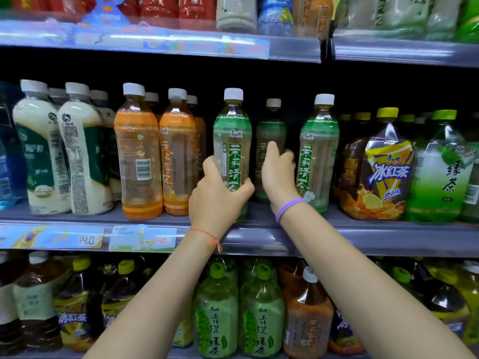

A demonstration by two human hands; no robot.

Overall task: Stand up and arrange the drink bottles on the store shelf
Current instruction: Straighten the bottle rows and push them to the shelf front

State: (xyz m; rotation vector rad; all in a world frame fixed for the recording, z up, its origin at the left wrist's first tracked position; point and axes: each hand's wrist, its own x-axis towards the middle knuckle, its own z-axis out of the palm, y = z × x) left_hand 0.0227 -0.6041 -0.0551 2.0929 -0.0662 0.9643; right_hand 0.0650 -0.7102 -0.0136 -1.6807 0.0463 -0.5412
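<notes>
On the middle shelf stand three green-labelled jasmine tea bottles with white caps. My left hand grips the lower half of the front one, which stands upright at the shelf's front edge. My right hand reaches deeper in, its fingers curled round the darker bottle set further back. A third green bottle stands upright just right of my right wrist, untouched.
Orange tea bottles and milky white bottles stand to the left. Large iced tea and green tea bottles crowd the right. Shelves above and below are packed with bottles. Price tags line the shelf edge.
</notes>
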